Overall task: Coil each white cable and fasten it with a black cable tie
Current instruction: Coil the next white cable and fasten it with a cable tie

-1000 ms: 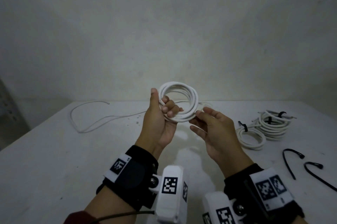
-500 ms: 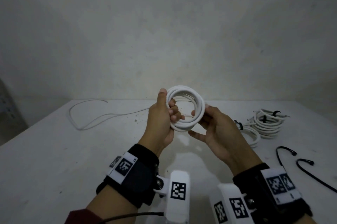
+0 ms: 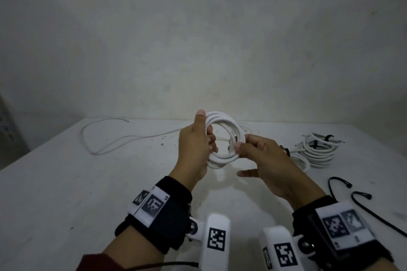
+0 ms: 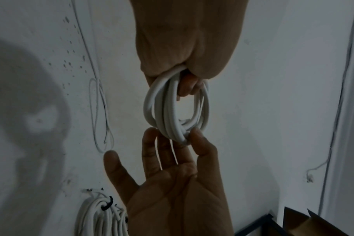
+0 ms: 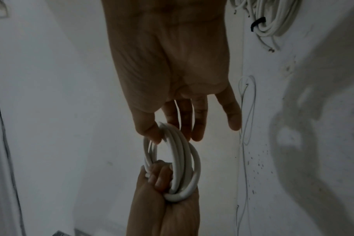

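Smooth white coil — speckled matt table

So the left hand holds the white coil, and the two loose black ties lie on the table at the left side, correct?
Not quite. The left hand does hold the white coil, but the head view shows the two loose black ties on the table's right side.

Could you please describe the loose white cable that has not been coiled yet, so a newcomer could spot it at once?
Start at the white table and look to its far left corner, left of the left hand. There the uncoiled white cable lies flat in a long open loop. Unlike the tied bundles on the right, it carries no black tie.
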